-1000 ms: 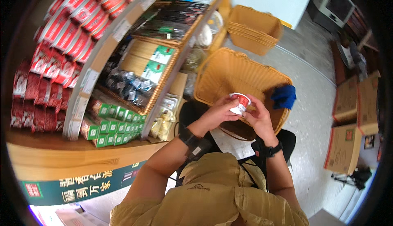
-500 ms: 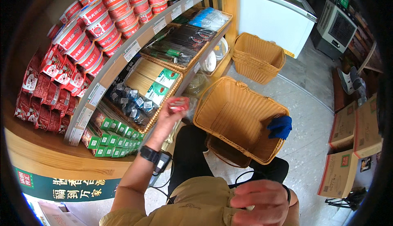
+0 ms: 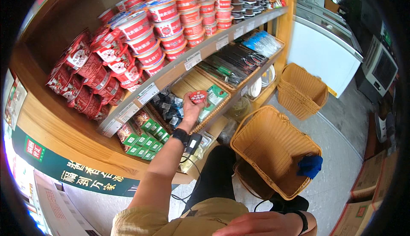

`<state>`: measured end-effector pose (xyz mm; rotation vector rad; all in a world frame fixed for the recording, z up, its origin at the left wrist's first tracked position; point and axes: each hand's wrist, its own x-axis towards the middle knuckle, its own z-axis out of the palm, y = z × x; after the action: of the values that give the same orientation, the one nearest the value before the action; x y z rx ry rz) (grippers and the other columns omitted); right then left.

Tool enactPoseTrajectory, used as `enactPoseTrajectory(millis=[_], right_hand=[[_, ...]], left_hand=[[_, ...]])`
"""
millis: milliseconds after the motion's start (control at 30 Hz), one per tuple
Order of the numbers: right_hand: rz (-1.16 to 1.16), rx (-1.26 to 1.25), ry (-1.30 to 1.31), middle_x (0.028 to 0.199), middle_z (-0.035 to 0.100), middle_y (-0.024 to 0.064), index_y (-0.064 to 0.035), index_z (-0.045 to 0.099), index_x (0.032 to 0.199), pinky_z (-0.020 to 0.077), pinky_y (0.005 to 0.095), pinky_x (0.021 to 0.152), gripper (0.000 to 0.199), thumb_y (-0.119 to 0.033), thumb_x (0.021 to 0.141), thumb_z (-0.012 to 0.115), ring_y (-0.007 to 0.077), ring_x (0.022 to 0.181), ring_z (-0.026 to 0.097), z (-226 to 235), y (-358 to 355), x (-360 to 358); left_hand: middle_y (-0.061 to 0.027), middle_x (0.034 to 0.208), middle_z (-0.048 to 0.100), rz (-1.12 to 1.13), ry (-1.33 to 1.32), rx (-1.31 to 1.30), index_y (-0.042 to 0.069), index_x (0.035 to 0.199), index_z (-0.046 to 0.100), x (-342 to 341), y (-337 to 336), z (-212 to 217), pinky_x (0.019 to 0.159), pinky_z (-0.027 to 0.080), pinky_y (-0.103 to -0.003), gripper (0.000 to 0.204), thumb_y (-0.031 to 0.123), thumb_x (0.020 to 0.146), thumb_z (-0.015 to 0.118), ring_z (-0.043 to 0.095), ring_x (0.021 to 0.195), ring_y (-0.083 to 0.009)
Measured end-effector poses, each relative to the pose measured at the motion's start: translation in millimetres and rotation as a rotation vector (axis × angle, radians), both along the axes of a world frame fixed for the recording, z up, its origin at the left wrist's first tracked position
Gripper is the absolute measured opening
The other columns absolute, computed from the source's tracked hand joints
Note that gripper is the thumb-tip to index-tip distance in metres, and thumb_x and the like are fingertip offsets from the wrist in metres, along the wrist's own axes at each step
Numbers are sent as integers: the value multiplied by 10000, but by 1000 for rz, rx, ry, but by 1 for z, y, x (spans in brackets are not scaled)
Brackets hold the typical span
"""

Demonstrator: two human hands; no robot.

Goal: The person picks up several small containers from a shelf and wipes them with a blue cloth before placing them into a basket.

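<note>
My left hand (image 3: 190,110) is closed round a small red sealed cup (image 3: 198,96) with a printed lid. It is held over the lower shelf, in front of a wicker tray of wooden skewers (image 3: 188,84) and green-labelled packs (image 3: 217,95). Dark small packets (image 3: 171,110) lie just left of that hand. Above, red-and-white tubs (image 3: 143,43) stand stacked, with red foil-lidded cups (image 3: 87,82) piled at their left. My right hand (image 3: 256,225) rests low against my body, cut off by the lower edge, so its fingers do not show clearly.
On the floor to the right is a wicker basket (image 3: 267,140) with a blue cloth (image 3: 309,166) inside. Another basket (image 3: 301,90) stands behind it, by a white chest freezer (image 3: 322,52). Cardboard boxes (image 3: 371,174) line the right side. Small green boxes (image 3: 147,140) fill the shelf's near end.
The view has swung left, toward the shelf. My left hand still holds the red cup, now in front of the skewer tray and farther from the basket. My right hand sits lower in the picture.
</note>
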<state>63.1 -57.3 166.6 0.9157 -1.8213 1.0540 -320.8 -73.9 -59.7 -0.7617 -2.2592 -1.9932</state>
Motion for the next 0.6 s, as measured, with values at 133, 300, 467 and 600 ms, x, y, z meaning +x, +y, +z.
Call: enactPoseTrajectory(millis=[133, 300, 467, 600], right_hand=[[284, 187, -189, 1043, 553, 120, -27, 646, 985, 472, 298, 655, 252, -100, 750, 594, 252, 828, 573, 22, 12, -18], [272, -12, -130, 972, 579, 141, 43, 636, 896, 489, 297, 630, 189, -50, 734, 614, 258, 788, 588, 3, 8, -6], [229, -34, -84, 915, 598, 158, 59, 629, 843, 505, 292, 603, 141, -39, 742, 616, 268, 752, 601, 6, 10, 0], [244, -74, -88, 946, 601, 158, 47, 634, 859, 497, 287, 604, 136, -44, 767, 594, 261, 770, 603, -6, 16, 2]], left_hand=[[-150, 959, 578, 136, 55, -151, 11, 1107, 394, -15, -18, -3, 782, 461, -313, 641, 168, 606, 761, 581, 862, -240], [-148, 948, 584, 76, 38, -66, 34, 1100, 389, -11, 15, 6, 783, 462, -320, 634, 182, 613, 767, 585, 872, -250], [-152, 937, 585, 240, 121, -218, 42, 1062, 394, -16, 31, -1, 771, 467, -334, 565, 164, 639, 748, 588, 879, -260], [-118, 942, 580, 208, 16, -265, 49, 1039, 397, -38, -11, -15, 765, 469, -320, 518, 94, 640, 723, 580, 857, -217]])
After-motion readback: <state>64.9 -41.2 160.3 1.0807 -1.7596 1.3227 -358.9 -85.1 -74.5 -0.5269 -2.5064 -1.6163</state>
